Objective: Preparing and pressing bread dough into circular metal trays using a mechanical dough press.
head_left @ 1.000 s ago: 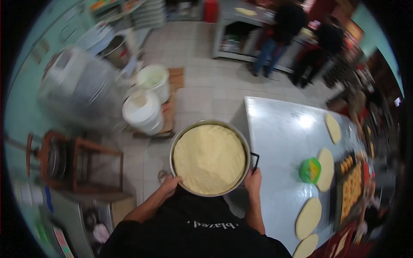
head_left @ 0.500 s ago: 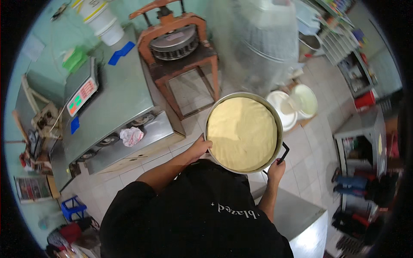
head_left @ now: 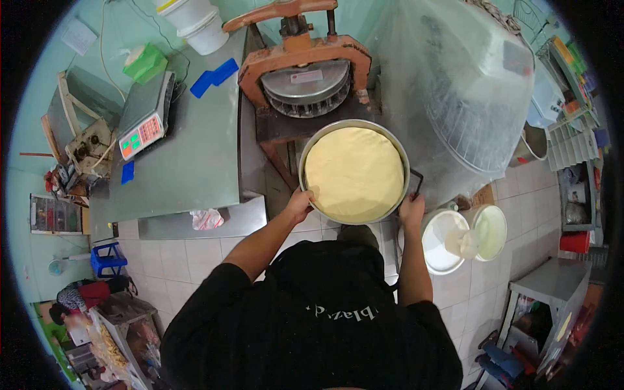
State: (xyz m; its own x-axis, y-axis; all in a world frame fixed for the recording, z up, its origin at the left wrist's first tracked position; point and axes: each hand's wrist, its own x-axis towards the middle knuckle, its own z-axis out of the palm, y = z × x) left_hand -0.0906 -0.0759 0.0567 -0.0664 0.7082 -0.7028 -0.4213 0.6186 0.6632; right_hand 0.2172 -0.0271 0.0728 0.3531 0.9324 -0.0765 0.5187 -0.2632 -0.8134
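Head view: pale yellow dough point(head_left: 355, 174), smooth, one flattened mass, filling the round metal pan point(head_left: 354, 123) nearly wall to wall, between both hands and slightly ahead of them. Held up in front of the body, mouth upward.

Left hand point(head_left: 299, 204): closed on the near left rim, thumb at the edge, other fingers mostly hidden underneath. Right hand point(head_left: 411, 211): closed at the near right side, by the black handle point(head_left: 421, 177); wrapped round handle or pan wall, cannot tell.

Just beyond the grip: orange press point(head_left: 312, 91) with round metal head, base partly behind the pan; touching or apart, cannot tell. Ahead and right of the right hand: bulky thing under clear plastic point(head_left: 448, 97). Right of the right hand, closer to the body: white bucket point(head_left: 439, 268), second bucket point(head_left: 492, 233) beside it, farther out.

Left of the left hand: grey-green counter point(head_left: 195, 156); on it, scale point(head_left: 144, 110) with red-and-green panel, green bag point(head_left: 144, 63) farther off, flat blue pieces point(head_left: 226, 68) toward the press. Lower, nearer the left hand: metal shelf point(head_left: 247, 218) with crumpled red-and-white bag point(head_left: 208, 219). Farther left: blue stool point(head_left: 107, 259) on pale tiled floor point(head_left: 214, 257). Far right, behind the right hand: grey cabinet point(head_left: 543, 279).
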